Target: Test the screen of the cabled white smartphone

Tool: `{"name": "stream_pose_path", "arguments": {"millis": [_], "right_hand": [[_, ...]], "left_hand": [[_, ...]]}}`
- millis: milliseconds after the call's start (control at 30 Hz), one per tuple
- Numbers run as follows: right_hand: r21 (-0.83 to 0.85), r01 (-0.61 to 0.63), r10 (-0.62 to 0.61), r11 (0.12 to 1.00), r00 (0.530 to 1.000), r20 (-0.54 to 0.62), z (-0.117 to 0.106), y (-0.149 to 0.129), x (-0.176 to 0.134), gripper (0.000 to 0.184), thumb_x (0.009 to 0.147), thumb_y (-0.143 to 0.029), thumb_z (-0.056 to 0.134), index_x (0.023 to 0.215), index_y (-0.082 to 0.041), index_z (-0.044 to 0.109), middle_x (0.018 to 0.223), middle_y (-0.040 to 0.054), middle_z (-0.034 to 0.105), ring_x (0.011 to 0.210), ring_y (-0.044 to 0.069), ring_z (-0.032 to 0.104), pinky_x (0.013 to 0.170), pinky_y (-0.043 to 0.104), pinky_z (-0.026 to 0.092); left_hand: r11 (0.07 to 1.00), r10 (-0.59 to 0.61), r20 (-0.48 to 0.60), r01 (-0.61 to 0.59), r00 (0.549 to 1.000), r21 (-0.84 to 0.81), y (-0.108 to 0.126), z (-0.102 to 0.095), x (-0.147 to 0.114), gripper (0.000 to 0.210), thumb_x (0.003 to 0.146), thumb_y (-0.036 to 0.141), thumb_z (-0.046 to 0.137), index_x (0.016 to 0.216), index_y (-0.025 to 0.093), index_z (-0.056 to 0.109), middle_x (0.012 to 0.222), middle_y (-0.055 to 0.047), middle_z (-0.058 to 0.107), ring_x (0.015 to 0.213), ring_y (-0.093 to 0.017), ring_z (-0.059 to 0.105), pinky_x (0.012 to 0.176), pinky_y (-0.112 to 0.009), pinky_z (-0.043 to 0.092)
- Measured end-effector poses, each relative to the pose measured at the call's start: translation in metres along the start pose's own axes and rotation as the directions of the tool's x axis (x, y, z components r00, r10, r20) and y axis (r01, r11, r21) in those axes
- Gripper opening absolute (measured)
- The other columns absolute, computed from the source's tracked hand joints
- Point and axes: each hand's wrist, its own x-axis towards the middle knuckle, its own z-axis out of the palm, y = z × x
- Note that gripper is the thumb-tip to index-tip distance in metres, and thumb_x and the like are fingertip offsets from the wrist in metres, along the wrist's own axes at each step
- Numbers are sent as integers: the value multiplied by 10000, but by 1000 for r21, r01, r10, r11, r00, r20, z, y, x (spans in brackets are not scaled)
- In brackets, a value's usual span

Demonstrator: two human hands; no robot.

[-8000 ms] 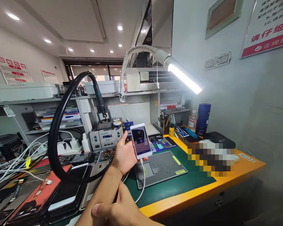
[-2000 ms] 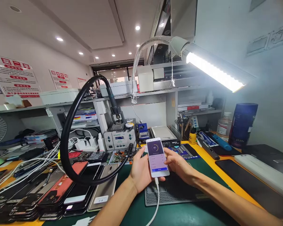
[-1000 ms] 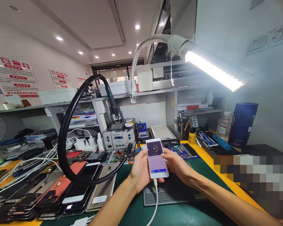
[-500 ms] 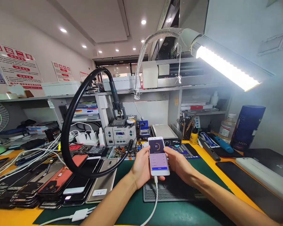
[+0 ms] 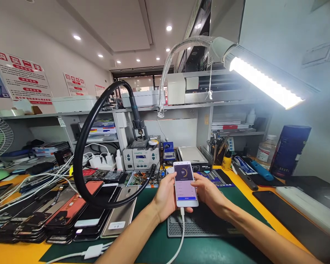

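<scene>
A white smartphone (image 5: 186, 201) is held upright between my two hands, its lit screen facing me. The screen shows a dark upper part with a round dial reading about 50, a pale list and a blue bar at the bottom. My left hand (image 5: 165, 198) wraps its left side, thumb on the edge and fingers behind. My right hand (image 5: 210, 192) grips the right edge, with the thumb tip over the screen's side. A white charging cable (image 5: 183, 231) is plugged into the phone's lower end and hangs down. Below lies a dark perforated pad (image 5: 198, 229) on a green mat (image 5: 151, 245).
Stacked phones and phone parts (image 5: 68, 209) fill the left side. A thick black hose (image 5: 78, 154) loops from a rework station (image 5: 141, 157). At right lie a black phone-like slab (image 5: 280, 216) and a long white case (image 5: 310, 207). A bright lamp (image 5: 266, 82) hangs above.
My right thumb has moved slightly down along the screen's right side. The list on the screen looks a little different. The whole view has shifted slightly; both hands still hold the phone.
</scene>
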Motion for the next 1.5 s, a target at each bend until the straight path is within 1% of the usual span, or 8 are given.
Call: {"name": "stream_pose_path", "arguments": {"millis": [167, 333, 467, 633, 800, 1033, 1200, 1500], "right_hand": [[0, 13, -13, 1000, 1000, 3, 0, 0, 0, 434, 663, -257, 585, 1094, -211, 597, 892, 37, 700, 715, 201, 624, 669, 331, 458], [14, 25, -25, 1000, 1000, 5, 0, -1, 0, 426, 646, -235, 585, 1070, -212, 610, 880, 28, 697, 720, 191, 614, 660, 316, 450], [13, 21, -21, 1000, 1000, 5, 0, 0, 0, 422, 659, -238, 592, 1080, -211, 604, 873, 28, 697, 709, 189, 613, 649, 313, 448], [27, 26, -26, 999, 1000, 0, -1, 3, 0, 388, 710, -252, 609, 1096, -216, 603, 922, 32, 700, 752, 186, 627, 691, 318, 471], [20, 31, -31, 999, 999, 13, -3, 5, 2, 361, 761, -276, 604, 1118, -219, 595, 879, 20, 684, 700, 177, 617, 643, 314, 483], [-8, 24, -24, 1000, 1000, 5, 0, 3, 0, 379, 751, -310, 623, 1111, -201, 576, 846, 18, 676, 672, 177, 612, 596, 303, 481], [-15, 32, -32, 999, 999, 4, 1, 3, 1, 389, 738, -335, 644, 1098, -206, 575, 834, 18, 667, 667, 180, 605, 591, 303, 470], [7, 22, -22, 1000, 1000, 16, 2, -1, 0, 343, 786, -363, 631, 1088, -213, 570, 867, 20, 664, 679, 179, 605, 604, 307, 478]], "left_hand": [[1000, 3, 4, -3, 1000, -8, -1, -2, 1, 537, 957, 481, 404, 1287, 101, 590, 1087, -188, 655, 821, -290, 666, 495, -393, 578], [1000, -21, -27, 21, 999, 3, -1, -1, 1, 477, 958, 450, 402, 1180, 92, 626, 997, -154, 657, 797, -289, 663, 482, -387, 577], [1000, -25, -41, 25, 999, 13, 0, 1, 1, 461, 959, 441, 400, 1174, 99, 623, 981, -137, 651, 790, -282, 661, 479, -380, 577], [1000, -20, -40, 20, 999, 18, 0, 1, 1, 442, 954, 440, 413, 1184, 117, 609, 984, -132, 646, 777, -285, 661, 475, -387, 577], [1000, -15, -43, 15, 999, 9, 0, 0, 1, 450, 955, 442, 414, 1205, 116, 597, 975, -134, 638, 764, -277, 652, 468, -389, 577], [1000, -8, -24, 9, 1000, 8, -1, -1, 1, 473, 954, 463, 436, 1250, 129, 591, 1064, -157, 643, 780, -267, 652, 488, -401, 590], [1000, -8, 2, 8, 1000, 15, 0, -1, 1, 503, 964, 467, 417, 1305, 129, 569, 1140, -191, 650, 841, -301, 672, 494, -394, 590], [999, -8, -34, 10, 999, 47, -1, 0, 0, 513, 964, 472, 408, 1292, 114, 574, 1142, -197, 651, 826, -298, 668, 500, -394, 585]]}}
